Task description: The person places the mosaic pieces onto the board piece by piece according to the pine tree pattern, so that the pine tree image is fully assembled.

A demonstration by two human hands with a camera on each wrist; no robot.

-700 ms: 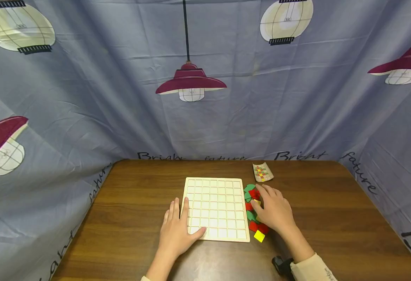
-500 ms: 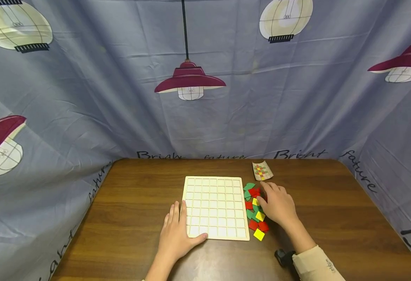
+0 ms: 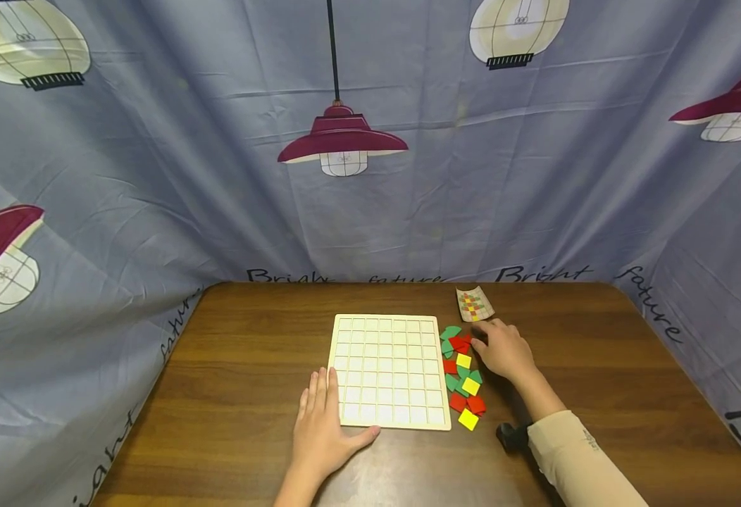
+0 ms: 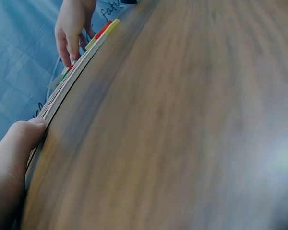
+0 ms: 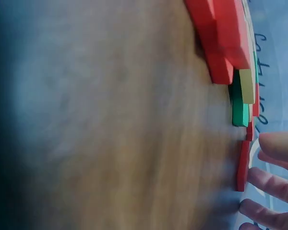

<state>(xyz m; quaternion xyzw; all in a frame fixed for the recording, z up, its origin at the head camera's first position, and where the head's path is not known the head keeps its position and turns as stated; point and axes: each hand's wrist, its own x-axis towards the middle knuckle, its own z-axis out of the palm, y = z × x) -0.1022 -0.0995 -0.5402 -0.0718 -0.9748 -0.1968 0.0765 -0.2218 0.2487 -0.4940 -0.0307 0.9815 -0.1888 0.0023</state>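
Note:
A pale square board [image 3: 386, 373] with a grid of recessed squares lies on the table. My left hand [image 3: 320, 429] rests at its near left corner, straight fingers along the left edge and thumb at the front edge. Red tiles [image 3: 461, 343], yellow tiles [image 3: 463, 360] and green tiles [image 3: 451, 331] lie loose and partly overlapping along the board's right side. Beside the far end of these tiles is my right hand [image 3: 506, 350], its fingers loosely bent. In the right wrist view, those fingers [image 5: 273, 184] are spread beside a red tile [image 5: 243, 165], with nothing held between them.
Behind the tiles lies a slightly curled card [image 3: 475, 304] printed with a coloured grid pattern. A black device [image 3: 511, 436] sits at my right wrist. The brown wooden table [image 3: 250, 352] ends at a grey-blue curtain [image 3: 218, 176] with printed lamps.
My right hand has drawn back from over the tiles toward the far right, uncovering yellow and green tiles. My left hand has slid slightly toward the near edge along the board.

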